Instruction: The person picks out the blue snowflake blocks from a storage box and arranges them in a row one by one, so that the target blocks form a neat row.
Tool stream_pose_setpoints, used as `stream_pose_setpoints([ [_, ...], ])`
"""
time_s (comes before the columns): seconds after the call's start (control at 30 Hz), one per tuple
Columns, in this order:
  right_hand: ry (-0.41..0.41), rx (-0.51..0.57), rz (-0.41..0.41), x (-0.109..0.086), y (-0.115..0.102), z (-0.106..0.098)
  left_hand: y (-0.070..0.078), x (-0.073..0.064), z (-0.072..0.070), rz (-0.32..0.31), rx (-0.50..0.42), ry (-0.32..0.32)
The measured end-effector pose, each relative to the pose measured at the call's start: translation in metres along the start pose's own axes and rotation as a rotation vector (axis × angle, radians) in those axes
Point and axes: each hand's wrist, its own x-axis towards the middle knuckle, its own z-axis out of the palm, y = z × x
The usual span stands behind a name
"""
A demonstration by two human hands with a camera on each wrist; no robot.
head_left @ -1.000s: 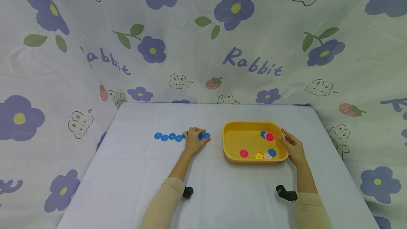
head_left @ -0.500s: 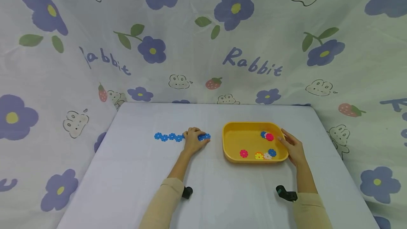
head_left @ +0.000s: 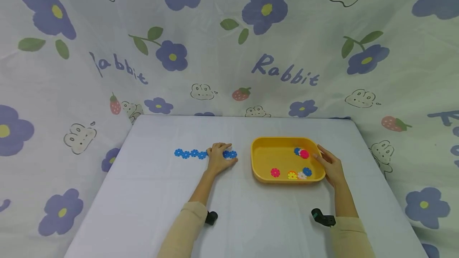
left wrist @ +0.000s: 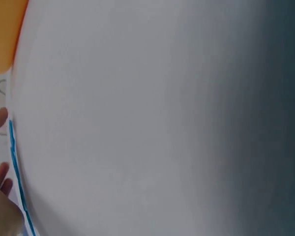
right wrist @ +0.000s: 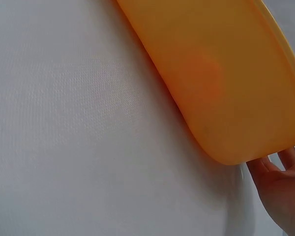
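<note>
A row of blue flower-shaped plastic discs [head_left: 194,153] lies left of centre on the table in the head view, its middle hidden beneath my left hand [head_left: 217,159]. That hand's thumb and fingers are spread around the right-end discs [head_left: 233,154]. From the left wrist, the row appears edge-on as a thin blue strip [left wrist: 17,172], the fingers [left wrist: 2,172] just beside it. My right hand [head_left: 332,168] holds the right rim of a yellow tray [head_left: 263,158], thumb over the edge and fingers outside. The right wrist view shows fingers [right wrist: 289,158] against the tray's underside.
Inside the tray lie several loose discs: a red one [head_left: 275,172], a yellow one [head_left: 292,175], a white one [head_left: 302,175], a blue one [head_left: 306,171] and a small overlapping group [head_left: 303,154]. A white cloth [head_left: 265,218] covers the table; patterned fabric [head_left: 215,51] hangs behind.
My left fingers and thumb have spread a little wider, uncovering more of the end discs, which have shifted slightly. The right hand and tray stay put.
</note>
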Motion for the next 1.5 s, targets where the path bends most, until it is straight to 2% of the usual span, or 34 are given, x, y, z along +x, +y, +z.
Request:
stream_pose_setpoints([
  [0.1,-0.001,-0.009,0.006,0.0,0.0,-0.001,0.009,0.002,0.002,0.046,-0.035,0.081],
  [0.2,-0.001,-0.012,0.003,0.0,0.001,-0.002,0.027,0.005,0.004,0.124,-0.114,0.152],
  [0.3,0.0,-0.015,-0.005,0.0,0.001,-0.002,0.049,0.01,0.008,0.201,-0.194,0.164],
  [0.37,0.0,-0.013,-0.008,0.0,0.0,-0.002,0.065,0.014,0.012,0.241,-0.248,0.138],
  [0.53,-0.002,-0.016,-0.009,-0.001,-0.001,0.0,0.103,0.023,0.022,0.309,-0.338,0.003],
  [0.67,-0.004,-0.017,-0.013,-0.002,0.0,0.0,0.126,0.029,0.033,0.338,-0.358,-0.132],
  [0.83,-0.002,-0.004,0.003,-0.003,-0.003,0.001,0.15,0.033,0.048,0.291,-0.343,-0.335],
  [0.97,0.003,0.004,0.014,-0.004,-0.003,0.001,0.163,0.034,0.065,0.249,-0.317,-0.461],
  [1.1,0.008,-0.003,0.002,-0.003,0.0,0.001,0.172,0.033,0.083,0.245,-0.309,-0.523],
  [1.2,0.01,-0.01,-0.013,-0.004,0.0,0.002,0.179,0.031,0.093,0.221,-0.307,-0.564],
  [1.27,0.01,-0.006,-0.022,-0.004,0.0,0.002,0.182,0.029,0.1,0.205,-0.274,-0.589],
  [1.37,0.004,0.017,-0.035,-0.005,0.002,0.002,0.186,0.027,0.107,0.171,-0.247,-0.643],
  [1.5,-0.013,0.047,-0.048,-0.005,0.003,0.002,0.192,0.025,0.114,0.172,-0.223,-0.721],
])
